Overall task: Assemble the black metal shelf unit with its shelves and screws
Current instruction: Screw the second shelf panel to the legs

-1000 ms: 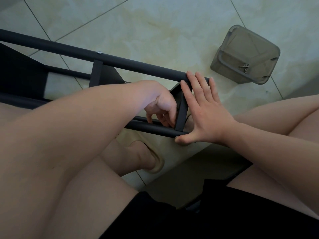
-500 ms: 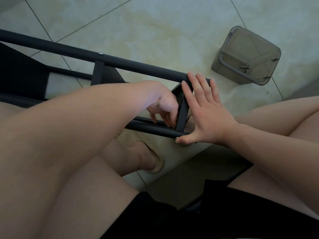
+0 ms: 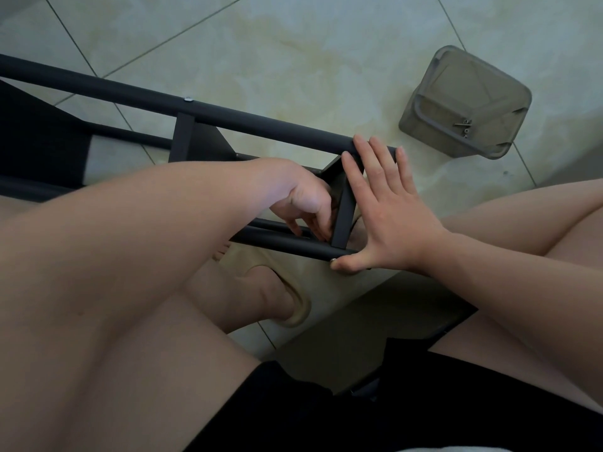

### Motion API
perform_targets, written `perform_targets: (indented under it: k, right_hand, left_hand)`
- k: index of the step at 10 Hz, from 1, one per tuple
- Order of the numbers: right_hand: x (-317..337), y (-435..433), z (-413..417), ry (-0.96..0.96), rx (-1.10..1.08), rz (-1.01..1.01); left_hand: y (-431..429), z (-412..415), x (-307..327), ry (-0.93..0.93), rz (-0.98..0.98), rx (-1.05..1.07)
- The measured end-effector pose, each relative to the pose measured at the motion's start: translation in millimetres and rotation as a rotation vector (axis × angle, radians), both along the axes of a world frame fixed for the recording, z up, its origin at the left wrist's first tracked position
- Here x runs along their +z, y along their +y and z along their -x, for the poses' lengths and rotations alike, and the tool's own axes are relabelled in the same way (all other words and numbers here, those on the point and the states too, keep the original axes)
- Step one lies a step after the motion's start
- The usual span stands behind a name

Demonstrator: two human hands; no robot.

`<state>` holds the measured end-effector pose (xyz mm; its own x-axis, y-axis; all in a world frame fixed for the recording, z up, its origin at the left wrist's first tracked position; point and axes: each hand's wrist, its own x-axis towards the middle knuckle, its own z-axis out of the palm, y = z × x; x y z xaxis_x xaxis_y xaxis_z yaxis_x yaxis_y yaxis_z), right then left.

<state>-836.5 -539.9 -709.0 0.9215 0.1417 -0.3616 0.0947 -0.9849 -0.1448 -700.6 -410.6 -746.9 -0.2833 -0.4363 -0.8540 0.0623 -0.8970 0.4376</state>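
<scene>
While our right grip (image 3: pixel 388 220) lies flat, fingers straight, against the shelf frame (image 3: pixel 261 123), our left grip (image 3: pixel 306 203) curls inside; holding what, we cannot tell.

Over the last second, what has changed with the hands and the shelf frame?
Nothing visibly moved. The right hand still presses flat across the frame end, the left hand keeps its fingers curled at the lower bar, and the tub of screws sits untouched.
</scene>
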Motion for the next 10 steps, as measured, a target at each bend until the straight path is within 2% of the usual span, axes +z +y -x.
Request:
perform_targets:
  k: [2,5,10]
  right_hand:
    - [1,-1,-1,0.004,-0.008,-0.004]
    - [1,0,-1,0.005,-0.003,0.007]
    - [1,0,-1,-0.003,-0.006,-0.004]
  left_hand:
    - [-7,-5,1,-0.039,-0.085,-0.122]
    - [-14,-5,-5,-0.033,-0.182,-0.123]
    - [-13,-1,-9,-0.001,-0.129,-0.031]
